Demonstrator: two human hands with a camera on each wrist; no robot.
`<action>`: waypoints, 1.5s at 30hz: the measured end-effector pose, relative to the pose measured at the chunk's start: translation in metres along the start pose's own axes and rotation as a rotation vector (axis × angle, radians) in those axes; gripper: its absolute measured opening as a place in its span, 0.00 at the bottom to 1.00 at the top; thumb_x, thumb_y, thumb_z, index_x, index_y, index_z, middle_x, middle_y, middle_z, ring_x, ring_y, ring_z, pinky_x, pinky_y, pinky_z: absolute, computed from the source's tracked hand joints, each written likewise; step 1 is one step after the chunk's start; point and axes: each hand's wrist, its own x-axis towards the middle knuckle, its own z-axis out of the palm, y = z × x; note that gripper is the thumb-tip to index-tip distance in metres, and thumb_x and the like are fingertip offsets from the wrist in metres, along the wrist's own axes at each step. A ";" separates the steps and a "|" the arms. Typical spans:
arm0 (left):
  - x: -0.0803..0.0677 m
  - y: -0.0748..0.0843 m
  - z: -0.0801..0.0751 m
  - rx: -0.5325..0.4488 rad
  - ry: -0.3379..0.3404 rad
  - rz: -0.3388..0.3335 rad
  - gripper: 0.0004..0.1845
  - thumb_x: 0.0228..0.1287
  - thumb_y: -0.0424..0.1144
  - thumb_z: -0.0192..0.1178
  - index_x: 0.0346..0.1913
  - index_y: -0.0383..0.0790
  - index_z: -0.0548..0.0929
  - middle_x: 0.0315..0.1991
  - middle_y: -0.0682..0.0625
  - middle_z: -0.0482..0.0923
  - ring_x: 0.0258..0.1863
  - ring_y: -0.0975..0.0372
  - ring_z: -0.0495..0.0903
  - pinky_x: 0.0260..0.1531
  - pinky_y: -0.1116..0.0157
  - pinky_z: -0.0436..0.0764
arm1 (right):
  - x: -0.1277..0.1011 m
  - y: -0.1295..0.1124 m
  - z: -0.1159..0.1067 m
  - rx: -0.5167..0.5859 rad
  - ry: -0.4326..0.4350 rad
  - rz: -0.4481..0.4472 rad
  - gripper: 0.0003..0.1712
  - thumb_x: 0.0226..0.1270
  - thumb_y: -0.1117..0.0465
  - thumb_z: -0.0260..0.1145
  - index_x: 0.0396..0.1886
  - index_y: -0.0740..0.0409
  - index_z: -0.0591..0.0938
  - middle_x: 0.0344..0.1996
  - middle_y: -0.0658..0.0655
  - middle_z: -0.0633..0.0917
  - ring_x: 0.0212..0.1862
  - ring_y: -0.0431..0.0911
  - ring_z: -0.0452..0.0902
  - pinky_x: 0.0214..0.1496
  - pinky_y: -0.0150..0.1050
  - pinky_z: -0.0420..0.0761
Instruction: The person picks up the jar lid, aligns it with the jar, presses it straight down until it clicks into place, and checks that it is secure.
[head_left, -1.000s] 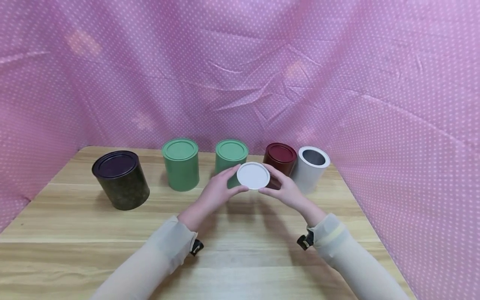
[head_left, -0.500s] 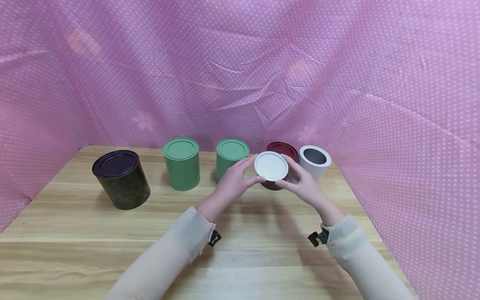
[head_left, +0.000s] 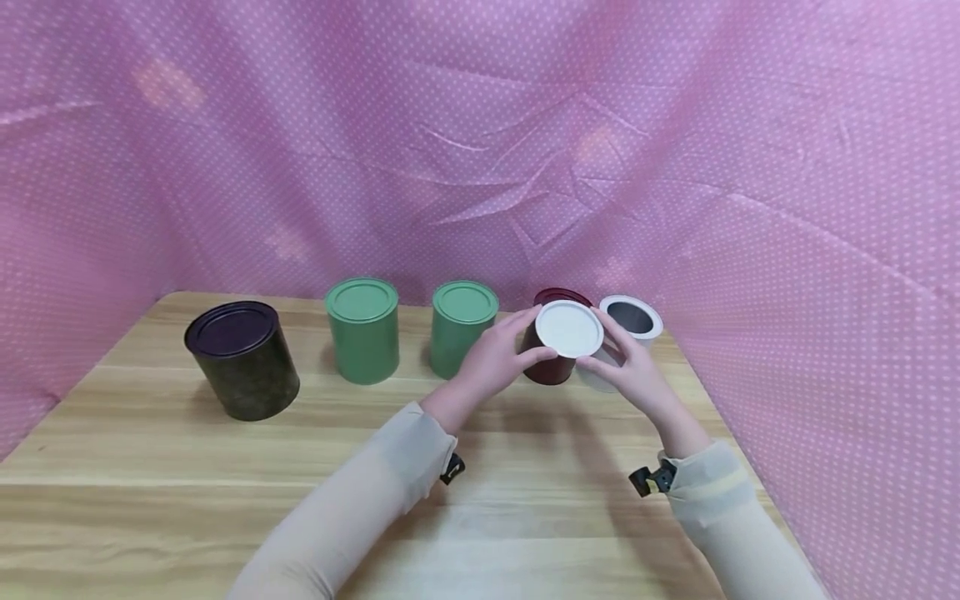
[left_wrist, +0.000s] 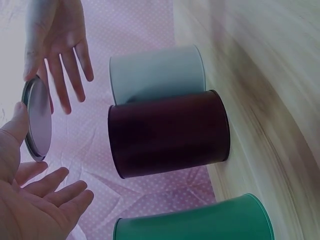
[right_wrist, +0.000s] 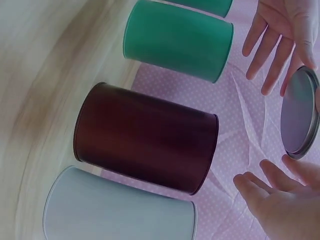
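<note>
Five tins stand in a row along the far edge of the wooden tabletop (head_left: pixel 187 467): a dark tin (head_left: pixel 242 360) toward the far left corner, two green tins (head_left: pixel 362 328) (head_left: pixel 459 327) mid-row, a maroon tin (head_left: pixel 550 360), and an open white tin (head_left: pixel 633 321) near the far right corner. Both hands hold one white lid (head_left: pixel 569 328) between them, lifted clear of the tabletop, above the maroon tin and just beside the white tin's open mouth. Left hand (head_left: pixel 501 358) pinches the lid's left rim, thumb below and fingers along the far side; right hand (head_left: pixel 630 371) grips the right rim the same way. Hands sit close together, parted only by the lid. Left wrist view: lid (left_wrist: pixel 37 118) seen edge-on, thumb on its rim, remaining fingers spread loosely, maroon tin (left_wrist: pixel 170 134) and white tin (left_wrist: pixel 157 72) touching or nearly so behind. Right wrist view: lid's grey metal underside (right_wrist: pixel 299 113) visible, fingertips at its rim; maroon tin (right_wrist: pixel 145 137) stands between white tin (right_wrist: pixel 117 212) and a green tin (right_wrist: pixel 178 38). Pale long sleeves (head_left: pixel 360 508) cover both forearms. Pink dotted cloth (head_left: pixel 480 142) backs and flanks the tabletop.
</note>
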 end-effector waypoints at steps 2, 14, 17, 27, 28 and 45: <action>0.003 0.003 0.002 -0.002 -0.007 -0.001 0.41 0.60 0.55 0.64 0.73 0.45 0.63 0.71 0.45 0.66 0.70 0.53 0.65 0.67 0.53 0.68 | 0.000 0.001 -0.004 -0.003 0.010 -0.011 0.43 0.63 0.68 0.67 0.75 0.62 0.57 0.74 0.64 0.59 0.73 0.60 0.57 0.72 0.46 0.62; 0.018 0.018 0.015 0.036 -0.028 -0.010 0.39 0.62 0.56 0.62 0.74 0.47 0.63 0.71 0.47 0.65 0.70 0.55 0.65 0.67 0.54 0.69 | -0.006 0.002 -0.025 -0.059 0.033 0.067 0.45 0.65 0.61 0.67 0.77 0.56 0.54 0.75 0.63 0.58 0.74 0.62 0.52 0.74 0.56 0.58; 0.024 0.023 0.020 0.057 -0.032 -0.004 0.39 0.63 0.56 0.61 0.74 0.47 0.62 0.71 0.48 0.65 0.70 0.56 0.66 0.67 0.55 0.69 | -0.008 0.002 -0.032 -0.074 0.032 0.107 0.46 0.66 0.58 0.67 0.78 0.50 0.53 0.76 0.62 0.55 0.74 0.64 0.51 0.73 0.58 0.60; 0.043 0.037 0.032 0.077 -0.027 -0.010 0.39 0.63 0.57 0.60 0.74 0.50 0.62 0.71 0.50 0.65 0.70 0.58 0.66 0.66 0.56 0.71 | -0.007 0.003 -0.050 -0.096 0.082 0.095 0.44 0.66 0.57 0.67 0.77 0.53 0.55 0.74 0.63 0.58 0.76 0.58 0.50 0.76 0.54 0.54; 0.045 0.037 0.034 0.086 -0.024 -0.007 0.38 0.63 0.57 0.60 0.74 0.50 0.62 0.71 0.50 0.65 0.70 0.58 0.66 0.66 0.56 0.71 | -0.007 0.004 -0.051 -0.098 0.087 0.097 0.44 0.66 0.57 0.67 0.77 0.52 0.56 0.74 0.63 0.59 0.76 0.57 0.50 0.76 0.54 0.54; 0.067 0.029 0.061 0.002 0.009 0.012 0.37 0.63 0.54 0.62 0.72 0.46 0.66 0.69 0.50 0.69 0.69 0.60 0.67 0.69 0.62 0.67 | -0.002 0.025 -0.065 -0.075 0.101 0.137 0.45 0.67 0.55 0.66 0.77 0.53 0.54 0.77 0.61 0.50 0.78 0.57 0.41 0.77 0.55 0.47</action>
